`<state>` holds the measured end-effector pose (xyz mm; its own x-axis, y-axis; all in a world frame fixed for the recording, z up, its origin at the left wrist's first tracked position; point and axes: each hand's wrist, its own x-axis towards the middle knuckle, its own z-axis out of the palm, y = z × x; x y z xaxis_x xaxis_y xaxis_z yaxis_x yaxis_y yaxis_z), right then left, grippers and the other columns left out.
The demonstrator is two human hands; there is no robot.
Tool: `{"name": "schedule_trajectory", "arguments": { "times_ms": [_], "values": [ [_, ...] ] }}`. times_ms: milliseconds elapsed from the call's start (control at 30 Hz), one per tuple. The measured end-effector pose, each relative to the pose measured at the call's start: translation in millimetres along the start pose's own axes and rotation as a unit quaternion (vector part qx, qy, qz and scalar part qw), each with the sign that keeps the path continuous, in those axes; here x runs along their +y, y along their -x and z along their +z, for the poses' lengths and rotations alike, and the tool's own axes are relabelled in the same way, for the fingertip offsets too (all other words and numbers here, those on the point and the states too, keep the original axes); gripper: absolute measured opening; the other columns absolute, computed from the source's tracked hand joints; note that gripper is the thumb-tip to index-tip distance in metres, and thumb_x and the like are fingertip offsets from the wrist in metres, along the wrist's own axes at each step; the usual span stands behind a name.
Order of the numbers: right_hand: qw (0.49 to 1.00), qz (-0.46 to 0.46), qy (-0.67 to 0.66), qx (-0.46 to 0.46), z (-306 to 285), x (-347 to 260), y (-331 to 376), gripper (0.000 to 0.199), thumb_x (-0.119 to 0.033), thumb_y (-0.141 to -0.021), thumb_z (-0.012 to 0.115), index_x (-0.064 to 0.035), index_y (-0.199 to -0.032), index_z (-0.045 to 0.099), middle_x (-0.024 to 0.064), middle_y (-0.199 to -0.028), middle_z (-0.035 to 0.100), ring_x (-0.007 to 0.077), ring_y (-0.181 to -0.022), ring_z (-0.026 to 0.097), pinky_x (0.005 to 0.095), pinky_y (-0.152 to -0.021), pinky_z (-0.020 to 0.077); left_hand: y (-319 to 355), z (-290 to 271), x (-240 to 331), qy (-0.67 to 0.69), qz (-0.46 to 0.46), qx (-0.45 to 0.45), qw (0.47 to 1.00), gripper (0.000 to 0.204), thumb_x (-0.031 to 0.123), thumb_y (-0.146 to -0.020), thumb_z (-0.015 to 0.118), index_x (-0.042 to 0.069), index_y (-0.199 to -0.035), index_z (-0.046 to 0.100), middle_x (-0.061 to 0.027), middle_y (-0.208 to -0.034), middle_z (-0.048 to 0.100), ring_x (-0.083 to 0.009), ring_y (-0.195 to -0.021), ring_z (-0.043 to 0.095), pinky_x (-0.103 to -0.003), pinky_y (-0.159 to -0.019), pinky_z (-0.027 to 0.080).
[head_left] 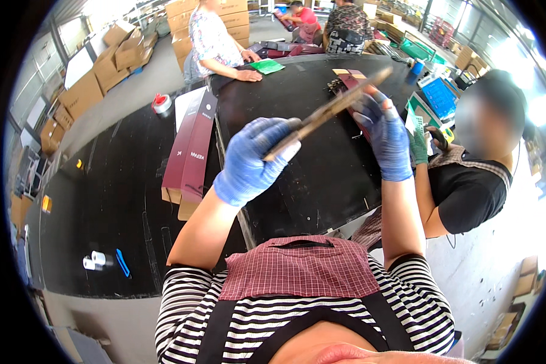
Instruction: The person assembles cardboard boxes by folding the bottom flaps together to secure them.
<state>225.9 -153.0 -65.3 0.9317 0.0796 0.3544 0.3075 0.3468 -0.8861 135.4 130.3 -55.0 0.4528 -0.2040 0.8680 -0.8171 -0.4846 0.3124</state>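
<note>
Raised above the black table (297,200), a long narrow brown piece (330,111) slants up from left to right, seen nearly edge-on. It looks like cardboard or wood; I cannot tell which. My left hand (258,159), in a blue knit glove, grips its near end between thumb and fingers. Toward the far end, my right hand (384,138), gloved the same way, holds it with the fingertips; some of those fingers are partly hidden behind it. Left of my left hand, a long maroon carton (191,151) with an open brown end lies on the table.
A roll of red-and-white tape (161,104), white rolls (94,259) and a blue strip-like tool (122,262) lie at left. Another maroon carton (352,82) is beyond my hands. One co-worker (479,176) is close at right; another (215,45) stands across the table by a green sheet (267,66).
</note>
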Motion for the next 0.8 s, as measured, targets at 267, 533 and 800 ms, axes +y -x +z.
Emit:
{"name": "schedule_trajectory", "arguments": {
  "times_ms": [267, 533, 800],
  "values": [
    [0.991, -0.047, 0.065, -0.107, 72.8, 1.7, 37.0, 0.095, -0.041, -0.094, 0.075, 0.0103, -0.158, 0.027, 0.0175, -0.148, 0.051, 0.0215, -0.136, 0.048, 0.0346, -0.116, 0.0365, -1.3, -8.2, 54.8, 0.173, -0.19, 0.053, 0.965, 0.037, 0.013, -0.096, 0.073, -0.002, -0.129, 0.063, -0.0103, -0.112, 0.072, -0.0182, -0.102, 0.069, -0.032, -0.089, 0.054],
    [0.951, 0.017, -0.053, -0.303, 97.9, 8.3, 64.8, 0.129, -0.066, -0.074, 0.084, 0.0051, -0.161, 0.021, 0.0147, -0.151, 0.048, 0.021, -0.139, 0.043, 0.0352, -0.118, 0.034, -12.4, -4.7, 17.4, 0.384, -0.209, 0.134, 0.889, 0.109, 0.035, -0.084, 0.086, 0.003, -0.162, 0.017, -0.0112, -0.14, 0.051, -0.0204, -0.125, 0.055, -0.037, -0.106, 0.049],
    [0.966, 0.016, 0.015, -0.257, 84.4, 6.8, 52.2, 0.11, -0.04, -0.078, 0.091, 0.0016, -0.159, 0.029, 0.0114, -0.147, 0.051, 0.0195, -0.136, 0.045, 0.0351, -0.116, 0.0357, -9.5, 11.3, 23.3, 0.397, -0.246, 0.149, 0.871, 0.102, 0.024, -0.087, 0.08, 0.004, -0.163, 0.016, -0.0124, -0.144, 0.049, -0.0208, -0.127, 0.054, -0.037, -0.109, 0.047]
  ]
}}
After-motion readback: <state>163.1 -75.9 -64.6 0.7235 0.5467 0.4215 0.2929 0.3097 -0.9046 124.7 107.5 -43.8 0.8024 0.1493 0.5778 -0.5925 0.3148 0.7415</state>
